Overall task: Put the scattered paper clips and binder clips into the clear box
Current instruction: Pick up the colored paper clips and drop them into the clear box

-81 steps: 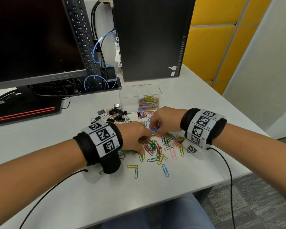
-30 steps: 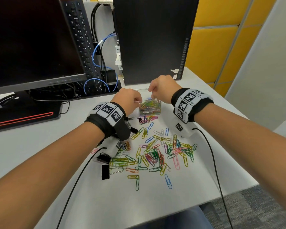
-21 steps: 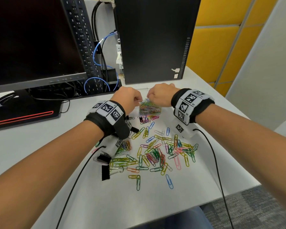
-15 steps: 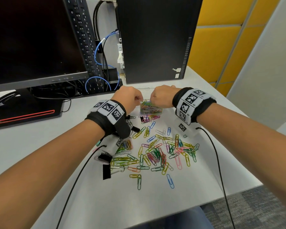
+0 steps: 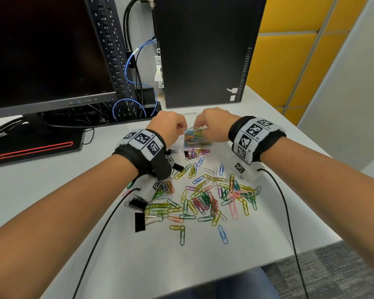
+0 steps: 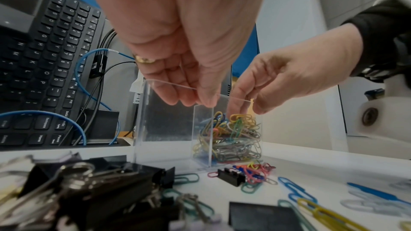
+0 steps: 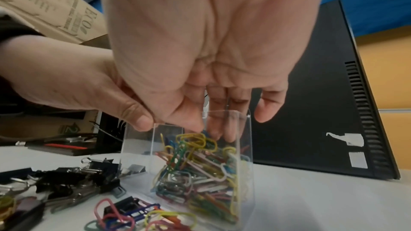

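The clear box [image 5: 193, 127] [image 6: 164, 126] [image 7: 243, 173] stands at the far side of the desk. Its right compartment holds coloured paper clips [image 5: 194, 139] [image 6: 231, 138] [image 7: 200, 173]. My left hand [image 5: 181, 130] [image 6: 191, 97] [image 7: 138, 117] is at the box's near rim by the divider, with the thumb outside and the fingers inside, pinching the wall. My right hand [image 5: 203, 130] [image 6: 249, 106] [image 7: 213, 129] dips straight fingers into the right compartment above the clips. Many loose paper clips [image 5: 203, 201] lie nearer me. Black binder clips [image 5: 138, 221] [image 6: 89, 191] [image 7: 73, 180] lie to the left of them.
A black PC tower [image 5: 203, 50] stands just behind the box. To its left are an upright keyboard [image 5: 112, 50], blue cables [image 5: 127, 104] and a monitor [image 5: 41, 50]. The desk edge [image 5: 311, 244] runs along the right. Wrist cables trail over the desk.
Both hands left the clip pile and rose to the box. Over the last second they sank from above it onto its rim, the right fingers going into the right compartment.
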Motion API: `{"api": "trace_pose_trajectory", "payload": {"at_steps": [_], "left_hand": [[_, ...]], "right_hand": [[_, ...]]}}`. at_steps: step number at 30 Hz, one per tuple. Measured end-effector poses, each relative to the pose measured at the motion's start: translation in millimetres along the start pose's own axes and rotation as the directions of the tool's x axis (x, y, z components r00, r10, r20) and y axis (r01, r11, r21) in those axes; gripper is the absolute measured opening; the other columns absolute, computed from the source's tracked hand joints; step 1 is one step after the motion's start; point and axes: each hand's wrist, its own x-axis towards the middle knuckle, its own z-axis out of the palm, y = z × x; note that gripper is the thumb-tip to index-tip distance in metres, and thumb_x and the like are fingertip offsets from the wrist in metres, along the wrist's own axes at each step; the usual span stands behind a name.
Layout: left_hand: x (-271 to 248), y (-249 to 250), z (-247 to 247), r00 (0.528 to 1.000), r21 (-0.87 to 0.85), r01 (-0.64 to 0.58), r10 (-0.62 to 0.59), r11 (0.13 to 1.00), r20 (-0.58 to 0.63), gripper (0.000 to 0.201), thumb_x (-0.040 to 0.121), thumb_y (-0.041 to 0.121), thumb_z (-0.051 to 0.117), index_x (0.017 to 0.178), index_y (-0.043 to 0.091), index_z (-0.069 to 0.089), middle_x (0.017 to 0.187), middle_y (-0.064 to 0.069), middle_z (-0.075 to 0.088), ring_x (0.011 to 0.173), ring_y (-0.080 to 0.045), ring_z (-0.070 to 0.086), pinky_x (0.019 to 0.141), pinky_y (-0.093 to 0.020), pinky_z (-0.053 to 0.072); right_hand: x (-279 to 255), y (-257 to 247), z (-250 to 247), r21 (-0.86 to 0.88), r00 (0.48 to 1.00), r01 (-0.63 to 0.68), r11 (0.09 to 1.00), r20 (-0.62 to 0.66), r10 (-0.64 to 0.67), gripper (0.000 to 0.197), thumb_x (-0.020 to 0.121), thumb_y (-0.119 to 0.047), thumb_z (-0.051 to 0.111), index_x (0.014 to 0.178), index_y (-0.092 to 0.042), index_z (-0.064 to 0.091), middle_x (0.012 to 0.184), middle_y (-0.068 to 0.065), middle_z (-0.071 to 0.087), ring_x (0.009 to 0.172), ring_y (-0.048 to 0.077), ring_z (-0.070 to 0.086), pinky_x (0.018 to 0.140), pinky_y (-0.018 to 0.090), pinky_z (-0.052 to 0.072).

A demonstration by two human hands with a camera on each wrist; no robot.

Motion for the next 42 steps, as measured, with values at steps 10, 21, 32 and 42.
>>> {"api": "trace_pose_trajectory", "payload": {"at_steps": [10,21,32,42], "left_hand": [[0,1,-3,1.0,-0.002,0.004,-0.004,1.0,0.02,0.021,0.091,0.012,0.056,0.106,0.012,0.07,0.105,-0.006,0.07,0.099,-0.021,0.063,0.09,-0.03,0.049],[-14,1,-7,0.998,0.046,-0.052,0.05,0.998,0.035,0.03,0.094,0.018,0.05,0.122,0.016,0.06,0.123,-0.006,0.062,0.114,-0.022,0.057,0.098,-0.034,0.045],[-45,10,-14,0.964,0.125,-0.179,0.148,0.976,0.22,0.027,0.093,0.023,0.053,0.118,0.02,0.062,0.119,-0.004,0.062,0.107,-0.021,0.057,0.091,-0.032,0.046],[-91,35,9,0.755,0.116,-0.371,0.226,0.922,0.615,0.056,0.076,0.056,0.065,0.122,0.025,0.054,0.109,0.002,0.057,0.093,-0.015,0.053,0.085,-0.032,0.05]], "right_hand": [[-1,-3,0,-0.014,1.0,-0.029,0.999,0.003,0.029,0.028,0.096,-0.026,0.045,0.11,-0.017,0.067,0.112,0.004,0.066,0.096,0.022,0.054,0.086,0.032,0.039],[-27,-9,-1,0.183,0.985,0.061,0.981,-0.171,-0.029,0.023,0.09,-0.013,0.047,0.092,-0.009,0.07,0.095,0.007,0.068,0.091,0.024,0.062,0.077,0.031,0.051],[-34,-17,28,-0.084,0.956,0.132,0.988,0.274,-0.104,0.037,0.086,-0.001,0.047,0.118,-0.011,0.063,0.109,0.012,0.065,0.095,0.028,0.059,0.078,0.031,0.049],[-58,-6,27,0.064,0.97,0.1,0.993,0.217,-0.112,0.028,0.09,-0.018,0.056,0.117,-0.02,0.066,0.117,0.001,0.063,0.1,0.016,0.056,0.082,0.024,0.044]]}}
